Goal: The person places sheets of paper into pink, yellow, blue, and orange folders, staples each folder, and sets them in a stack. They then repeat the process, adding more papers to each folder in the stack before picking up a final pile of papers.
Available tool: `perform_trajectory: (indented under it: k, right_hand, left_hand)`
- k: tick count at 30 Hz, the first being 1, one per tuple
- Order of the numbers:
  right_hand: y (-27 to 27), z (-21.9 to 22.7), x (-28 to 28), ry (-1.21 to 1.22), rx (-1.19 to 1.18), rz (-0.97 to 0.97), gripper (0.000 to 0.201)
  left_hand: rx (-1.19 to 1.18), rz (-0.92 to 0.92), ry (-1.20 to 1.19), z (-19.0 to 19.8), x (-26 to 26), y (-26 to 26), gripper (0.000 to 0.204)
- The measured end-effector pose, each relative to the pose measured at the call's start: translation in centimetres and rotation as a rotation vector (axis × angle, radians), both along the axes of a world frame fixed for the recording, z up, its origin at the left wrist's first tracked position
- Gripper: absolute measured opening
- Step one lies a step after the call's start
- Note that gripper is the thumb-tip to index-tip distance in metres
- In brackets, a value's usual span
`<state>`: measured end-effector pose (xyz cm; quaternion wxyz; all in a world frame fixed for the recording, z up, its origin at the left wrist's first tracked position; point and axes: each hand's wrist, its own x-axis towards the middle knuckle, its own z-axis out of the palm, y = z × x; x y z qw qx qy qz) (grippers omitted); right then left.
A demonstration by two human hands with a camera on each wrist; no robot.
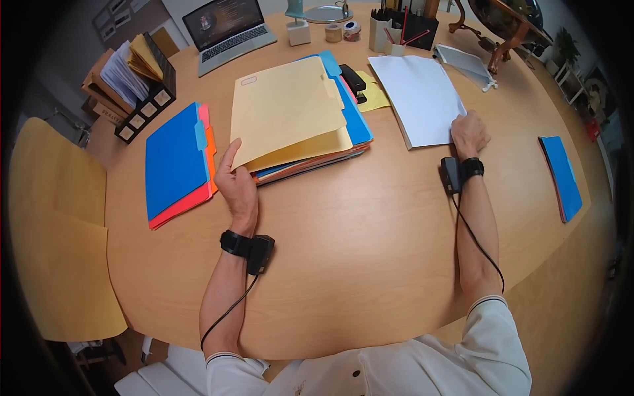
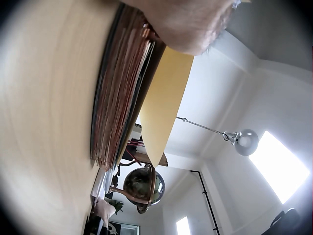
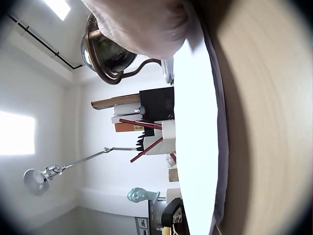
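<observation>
My left hand [image 1: 236,191] pinches the lower left corner of a cream manila folder [image 1: 287,112]. Its front cover is raised, leaving a gap along the near edge. Beneath it lies a thick pile of folders [image 2: 120,98], with a blue folder [image 1: 356,122] showing at the right. On the right, a stack of white paper [image 1: 419,96] lies flat, its thickness visible at the near edge. The right hand [image 1: 470,135] grips that stack at its right edge, near the lower corner; its fingertips are mostly hidden.
Blue and red folders [image 1: 175,168] lie at the left, another blue folder [image 1: 560,178] near the right table edge. A black stapler [image 1: 353,80] sits between pile and paper. Behind stand a laptop [image 1: 228,36], file holder [image 1: 148,99], pen holders [image 1: 386,36] and a globe [image 1: 508,20].
</observation>
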<state>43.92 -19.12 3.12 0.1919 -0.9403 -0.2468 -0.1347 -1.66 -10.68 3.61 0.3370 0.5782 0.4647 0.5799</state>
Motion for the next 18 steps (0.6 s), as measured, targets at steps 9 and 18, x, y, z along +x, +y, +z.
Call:
perform_trajectory:
  k: [9, 18]
  right_hand:
    - [0.9, -0.6, -1.5, -0.055, 0.088, 0.21, 0.024]
    - [2.9, -1.0, -1.3, -0.003, 0.21, 0.181, 0.023]
  left_hand:
    - [-0.009, -0.013, 0.016, 0.0, -0.2, -0.1, 0.055]
    - [0.027, -0.016, 0.016, 0.2, -0.1, 0.0, 0.055]
